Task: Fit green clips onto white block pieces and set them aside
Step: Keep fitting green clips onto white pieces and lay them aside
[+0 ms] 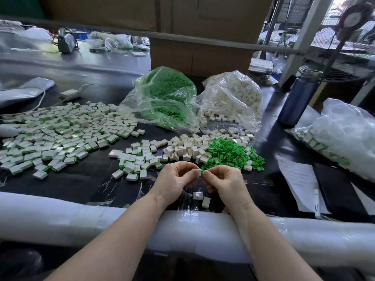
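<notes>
My left hand [174, 180] pinches a small white block [196, 171] above the near table edge. My right hand [224, 182] meets it from the right, fingertips pinching a green clip [203, 172] against the block's side; most of the clip is hidden. Two loose white blocks [197, 195] lie below my hands. Just beyond lie a pile of loose white blocks [185, 150] and a pile of green clips [231, 154]. Finished blocks with green clips [138, 159] are spread ahead and in a big heap [60, 130] at left.
An open bag of green clips [166, 98] and a bag of white blocks [233, 96] stand behind the piles. A blue bottle [298, 98], papers [298, 179] and another filled bag [341, 138] are at right. White foam padding [81, 222] lines the near edge. Cardboard boxes [200, 55] stand behind.
</notes>
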A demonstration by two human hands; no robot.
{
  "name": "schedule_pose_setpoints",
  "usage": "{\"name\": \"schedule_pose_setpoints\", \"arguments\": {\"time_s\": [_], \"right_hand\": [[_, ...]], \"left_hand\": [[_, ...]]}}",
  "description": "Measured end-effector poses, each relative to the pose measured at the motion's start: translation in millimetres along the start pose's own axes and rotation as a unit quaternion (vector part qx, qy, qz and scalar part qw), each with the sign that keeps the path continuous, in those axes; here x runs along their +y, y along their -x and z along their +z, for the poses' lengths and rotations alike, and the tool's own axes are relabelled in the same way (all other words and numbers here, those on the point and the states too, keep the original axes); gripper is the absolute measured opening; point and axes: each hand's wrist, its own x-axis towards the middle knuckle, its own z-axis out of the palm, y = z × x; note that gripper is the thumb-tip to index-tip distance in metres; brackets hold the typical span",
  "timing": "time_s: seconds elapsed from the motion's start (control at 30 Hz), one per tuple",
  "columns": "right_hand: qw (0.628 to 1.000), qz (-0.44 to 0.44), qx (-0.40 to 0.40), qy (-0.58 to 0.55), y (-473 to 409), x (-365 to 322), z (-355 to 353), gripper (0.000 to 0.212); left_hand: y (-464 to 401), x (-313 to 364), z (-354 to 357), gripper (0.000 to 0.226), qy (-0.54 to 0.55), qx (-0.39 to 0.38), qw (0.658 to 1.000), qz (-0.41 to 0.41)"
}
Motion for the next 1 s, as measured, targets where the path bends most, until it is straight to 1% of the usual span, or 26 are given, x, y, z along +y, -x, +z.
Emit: {"name": "schedule_pose_setpoints", "arguments": {"time_s": [0.17, 0.37, 0.6, 0.77, 1.0], "right_hand": [[0.999, 0.004, -0.015, 0.043, 0.0, 0.2, 0.6, 0.012], [0.994, -0.004, -0.03, 0.102, 0.5, -2.4, 1.4, 0.018], [0.991, 0.002, -0.049, 0.128, 1.5, -4.3, 0.0, 0.021], [0.989, 0.009, -0.06, 0.136, 0.8, -4.4, -0.7, 0.021], [0.991, 0.014, -0.063, 0.118, 0.6, -4.0, -1.2, 0.022]], "left_hand": [[1.3, 1.6, 1.5, 0.012, -0.014, 0.01, 1.0, -0.001], [2.0, 3.0, 0.7, 0.012, -0.074, -0.003, 0.997, -0.003], [4.3, 5.1, -1.2, 0.01, -0.14, -0.024, 0.99, 0.0], [4.3, 5.3, -2.2, 0.008, -0.143, -0.032, 0.989, -0.005], [3.2, 4.6, -2.4, 0.008, -0.154, -0.036, 0.987, 0.008]]}}
